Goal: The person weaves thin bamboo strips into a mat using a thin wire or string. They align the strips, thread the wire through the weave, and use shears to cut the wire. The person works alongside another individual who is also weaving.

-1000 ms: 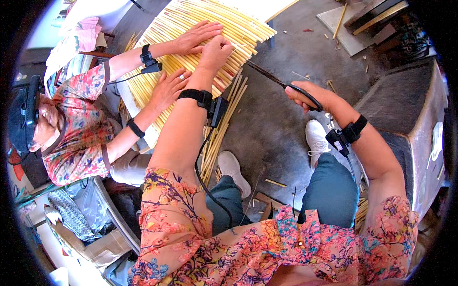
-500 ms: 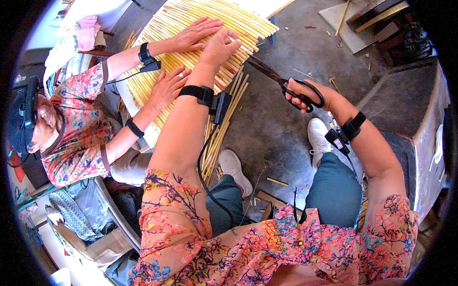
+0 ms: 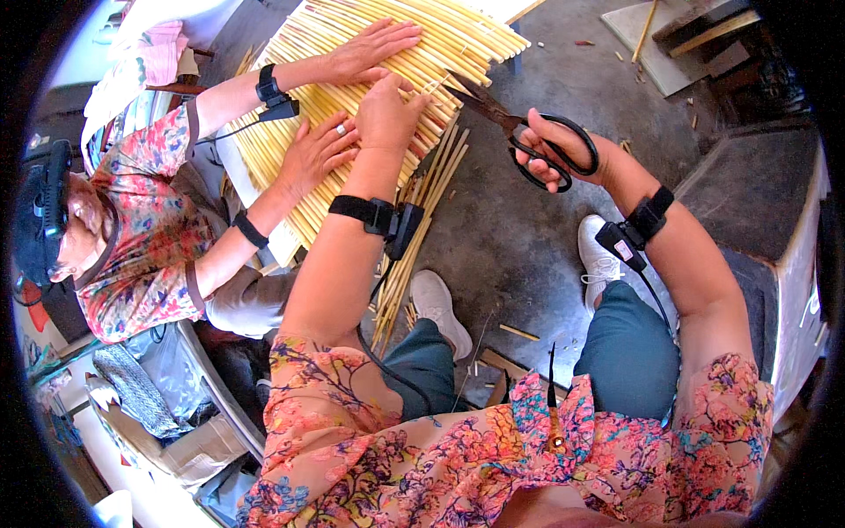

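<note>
A mat of yellow, reed-like sticks (image 3: pixel 475 40) laid side by side spans the top of the view. My left hand (image 3: pixel 385 116) is on its near right part, fingers curled and closed; what they grip, if anything, is hidden. In my right hand (image 3: pixel 544 151) is a pair of black-handled scissors (image 3: pixel 489 107), its dark blades parted and their tips by the mat's right edge. A co-worker at the left has one hand (image 3: pixel 374 51) flat on the mat just beyond my left hand. Their other hand (image 3: pixel 321 151) rests nearer, left of my wrist.
Loose long sticks (image 3: pixel 422 229) lean below the mat's near edge. My white shoes (image 3: pixel 437 308) stand on the grey floor, among scattered stick offcuts. A large dark box (image 3: pixel 739 194) is at the right, and a flat board (image 3: pixel 656 53) lies at upper right. A bin with bags (image 3: pixel 150 387) stands lower left.
My left hand has moved nearer and slightly left over the mat. The scissors have shifted up and left, their blades now wider apart. The co-worker's far hand has slid slightly farther away.
</note>
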Motion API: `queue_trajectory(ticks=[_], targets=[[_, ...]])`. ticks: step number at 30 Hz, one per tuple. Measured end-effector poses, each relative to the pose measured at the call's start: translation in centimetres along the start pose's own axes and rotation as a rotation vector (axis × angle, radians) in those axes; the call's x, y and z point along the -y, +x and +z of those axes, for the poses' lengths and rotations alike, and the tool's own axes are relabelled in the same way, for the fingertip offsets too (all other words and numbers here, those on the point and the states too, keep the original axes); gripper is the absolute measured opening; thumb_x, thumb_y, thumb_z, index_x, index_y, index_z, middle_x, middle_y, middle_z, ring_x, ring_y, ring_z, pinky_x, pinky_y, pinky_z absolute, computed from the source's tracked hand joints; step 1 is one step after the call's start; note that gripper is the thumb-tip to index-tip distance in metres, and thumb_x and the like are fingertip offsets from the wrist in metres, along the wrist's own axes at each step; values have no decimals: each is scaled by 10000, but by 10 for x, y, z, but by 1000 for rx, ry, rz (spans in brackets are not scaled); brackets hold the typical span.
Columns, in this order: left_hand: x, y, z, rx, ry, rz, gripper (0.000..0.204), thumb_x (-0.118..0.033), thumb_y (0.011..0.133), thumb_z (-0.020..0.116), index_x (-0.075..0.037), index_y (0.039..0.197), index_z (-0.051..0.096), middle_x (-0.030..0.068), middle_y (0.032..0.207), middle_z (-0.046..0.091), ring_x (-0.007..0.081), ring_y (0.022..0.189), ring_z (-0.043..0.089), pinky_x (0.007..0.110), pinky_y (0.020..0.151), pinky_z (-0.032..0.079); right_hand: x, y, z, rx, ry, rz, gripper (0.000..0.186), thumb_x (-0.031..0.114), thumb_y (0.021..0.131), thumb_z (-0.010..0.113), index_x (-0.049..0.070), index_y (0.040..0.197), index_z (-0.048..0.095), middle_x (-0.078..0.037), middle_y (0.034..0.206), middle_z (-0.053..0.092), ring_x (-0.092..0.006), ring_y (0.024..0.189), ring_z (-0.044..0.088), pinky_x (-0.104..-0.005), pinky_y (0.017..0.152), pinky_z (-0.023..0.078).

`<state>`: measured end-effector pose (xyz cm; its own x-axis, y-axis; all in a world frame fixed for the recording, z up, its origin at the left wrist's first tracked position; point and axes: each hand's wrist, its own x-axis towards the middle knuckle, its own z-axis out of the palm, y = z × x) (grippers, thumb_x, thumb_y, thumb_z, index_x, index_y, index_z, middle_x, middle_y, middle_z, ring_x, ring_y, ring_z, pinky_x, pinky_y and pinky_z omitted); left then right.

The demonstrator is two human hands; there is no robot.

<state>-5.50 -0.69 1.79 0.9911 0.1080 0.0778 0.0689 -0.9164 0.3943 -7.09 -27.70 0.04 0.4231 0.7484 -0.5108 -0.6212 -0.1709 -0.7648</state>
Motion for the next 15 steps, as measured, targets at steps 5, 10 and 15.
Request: queue_trajectory(ticks=[5, 10, 15], targets=[[10, -2, 17, -230, 46, 115, 78, -154, 681, 646, -77, 685, 655, 132, 862, 608, 313, 870, 558, 402, 759, 459, 1, 16, 11, -44, 0, 65, 733, 760, 769, 356, 49, 840, 520, 49, 587, 454, -55, 459, 428, -218, 447, 421], [10, -7, 22, -333, -16, 127, 95, -156, 689, 644, -61, 688, 642, 144, 871, 586, 327, 885, 538, 408, 789, 438, 1, 20, 14, -75, -26, 88, 721, 756, 766, 374, 53, 831, 520, 48, 578, 452, -59, 454, 430, -223, 441, 423], [1, -11, 24, -395, 9, 124, 105, -159, 674, 669, -64, 677, 625, 123, 866, 549, 311, 892, 514, 400, 778, 435, 5, 32, 19, -126, -13, 91, 687, 760, 746, 412, 82, 796, 514, 57, 556, 440, -55, 436, 428, -234, 417, 428]])
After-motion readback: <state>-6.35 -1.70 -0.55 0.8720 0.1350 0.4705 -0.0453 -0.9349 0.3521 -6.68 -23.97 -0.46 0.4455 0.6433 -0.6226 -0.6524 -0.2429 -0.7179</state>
